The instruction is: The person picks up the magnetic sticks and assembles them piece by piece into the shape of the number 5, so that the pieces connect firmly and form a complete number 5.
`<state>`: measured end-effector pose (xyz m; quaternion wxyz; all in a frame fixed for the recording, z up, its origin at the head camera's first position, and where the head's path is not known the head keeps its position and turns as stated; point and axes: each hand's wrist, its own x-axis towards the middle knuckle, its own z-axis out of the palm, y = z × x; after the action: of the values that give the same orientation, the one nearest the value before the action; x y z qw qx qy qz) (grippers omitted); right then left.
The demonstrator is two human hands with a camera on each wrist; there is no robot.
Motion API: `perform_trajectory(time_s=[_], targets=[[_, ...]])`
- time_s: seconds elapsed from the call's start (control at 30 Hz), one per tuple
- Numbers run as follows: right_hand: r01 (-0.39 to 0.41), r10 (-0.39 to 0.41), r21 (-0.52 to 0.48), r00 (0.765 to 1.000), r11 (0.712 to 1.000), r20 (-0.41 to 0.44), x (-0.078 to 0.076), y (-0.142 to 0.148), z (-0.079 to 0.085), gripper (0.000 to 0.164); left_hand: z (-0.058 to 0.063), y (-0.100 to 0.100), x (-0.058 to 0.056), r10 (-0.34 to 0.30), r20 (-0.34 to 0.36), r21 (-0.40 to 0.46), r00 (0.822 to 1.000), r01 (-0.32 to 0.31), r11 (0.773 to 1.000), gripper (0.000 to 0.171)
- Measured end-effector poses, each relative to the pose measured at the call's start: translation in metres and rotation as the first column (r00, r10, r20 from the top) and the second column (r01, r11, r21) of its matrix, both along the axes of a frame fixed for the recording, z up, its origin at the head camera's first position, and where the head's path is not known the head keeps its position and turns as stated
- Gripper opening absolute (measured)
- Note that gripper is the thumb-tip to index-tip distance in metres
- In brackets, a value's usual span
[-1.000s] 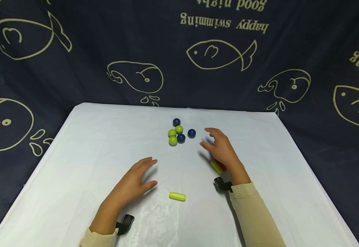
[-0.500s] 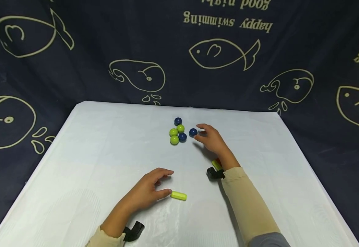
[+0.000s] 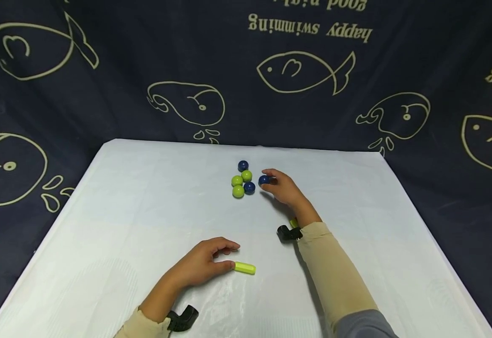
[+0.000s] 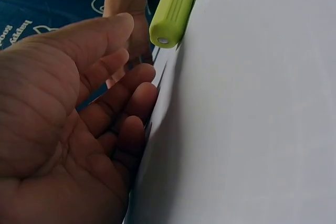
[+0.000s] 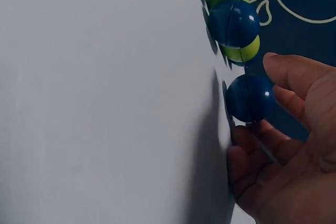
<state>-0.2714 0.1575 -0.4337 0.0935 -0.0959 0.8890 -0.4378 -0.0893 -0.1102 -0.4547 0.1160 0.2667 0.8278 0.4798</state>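
Note:
A short lime-green ridged rod [image 3: 245, 268] with a small metal dot in its end lies on the white table. My left hand [image 3: 205, 263] is beside its left end, fingers loosely bent. In the left wrist view, a gap separates the thumb [image 4: 113, 32] from the rod [image 4: 173, 11]. On the far side, my right hand [image 3: 285, 188] reaches around a glossy dark blue ball [image 3: 264, 180], thumb on the near side and fingers beyond. In the right wrist view this blue ball [image 5: 249, 98] rests on the table between spread thumb and fingers; firm contact is not visible.
Left of the right hand, several balls cluster: lime-green balls [image 3: 238, 191] and blue balls [image 3: 249, 188]. Another lime-green rod [image 3: 294, 222] is partly hidden under the right wrist. A dark cloth [image 3: 237, 112] with fish drawings hangs behind the table [image 3: 152, 197].
My right hand has moved left, bringing thumb and fingers around the single blue ball. My left hand has moved right and nearer to the lime-green rod, its fingers bending more. The balls stay put.

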Motion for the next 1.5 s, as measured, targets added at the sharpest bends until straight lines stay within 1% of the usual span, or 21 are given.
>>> perform_trajectory(time_s=[0.13, 0.2, 0.33, 0.43, 0.57, 0.73, 0.87, 0.97, 1.07, 1.23, 1.33, 1.4, 1.5], targets=[[0.012, -0.012, -0.017, 1.0, 1.0, 0.024, -0.001, -0.006, 0.0, 0.049, 0.002, 0.0, 0.001, 0.007, 0.004, -0.016, 1.0, -0.007, 1.0, 0.035], [0.024, -0.024, -0.003, 0.999, 1.0, 0.026, -0.001, -0.009, 0.0, 0.048, 0.002, 0.002, 0.002, 0.006, -0.018, -0.034, 1.0, -0.007, 0.999, 0.035], [0.048, -0.049, 0.06, 0.999, 0.997, 0.006, -0.002, -0.011, 0.0, 0.044, 0.001, 0.007, 0.001, -0.006, -0.079, -0.085, 0.997, -0.001, 0.996, 0.033], [0.055, -0.054, 0.098, 0.998, 0.994, -0.01, -0.002, -0.01, 0.0, 0.04, 0.0, 0.011, 0.002, -0.012, -0.12, -0.119, 0.993, -0.003, 0.993, 0.032], [0.054, -0.052, 0.116, 0.998, 0.992, -0.019, -0.001, -0.009, -0.002, 0.037, -0.001, 0.013, 0.003, -0.006, -0.154, -0.148, 0.988, -0.017, 0.989, 0.028], [0.055, -0.052, 0.095, 0.998, 0.994, -0.03, 0.003, -0.006, -0.004, 0.036, 0.0, 0.016, 0.003, -0.004, -0.167, -0.135, 0.986, -0.019, 0.991, 0.021], [0.056, -0.055, 0.041, 0.998, 0.998, -0.022, 0.007, -0.004, -0.005, 0.034, -0.001, 0.016, 0.002, 0.004, -0.198, -0.131, 0.98, -0.03, 0.991, 0.018], [0.057, -0.057, 0.015, 0.998, 0.998, -0.016, 0.01, -0.003, -0.003, 0.033, -0.002, 0.015, 0.002, 0.023, -0.191, -0.127, 0.981, -0.048, 0.991, 0.018], [0.058, -0.058, 0.009, 0.998, 0.998, -0.018, 0.015, -0.001, -0.001, 0.034, -0.002, 0.014, 0.002, 0.044, -0.16, -0.118, 0.986, -0.063, 0.991, 0.019], [0.067, -0.067, -0.012, 0.998, 0.998, -0.022, 0.024, 0.005, 0.001, 0.037, -0.003, 0.013, 0.002, 0.071, -0.126, -0.119, 0.99, -0.086, 0.989, 0.018], [0.067, -0.068, -0.024, 0.997, 0.997, -0.035, 0.03, 0.009, 0.003, 0.04, -0.003, 0.013, 0.002, 0.09, -0.093, -0.097, 0.992, -0.099, 0.99, 0.019], [0.063, -0.064, -0.047, 0.997, 0.997, -0.04, 0.036, 0.012, 0.006, 0.043, -0.003, 0.012, 0.002, 0.101, -0.072, -0.078, 0.992, -0.107, 0.991, 0.021], [0.052, -0.057, -0.12, 0.998, 0.991, -0.038, 0.047, 0.015, 0.01, 0.043, -0.003, 0.012, 0.001, 0.11, -0.052, -0.055, 0.993, -0.113, 0.992, 0.023]])
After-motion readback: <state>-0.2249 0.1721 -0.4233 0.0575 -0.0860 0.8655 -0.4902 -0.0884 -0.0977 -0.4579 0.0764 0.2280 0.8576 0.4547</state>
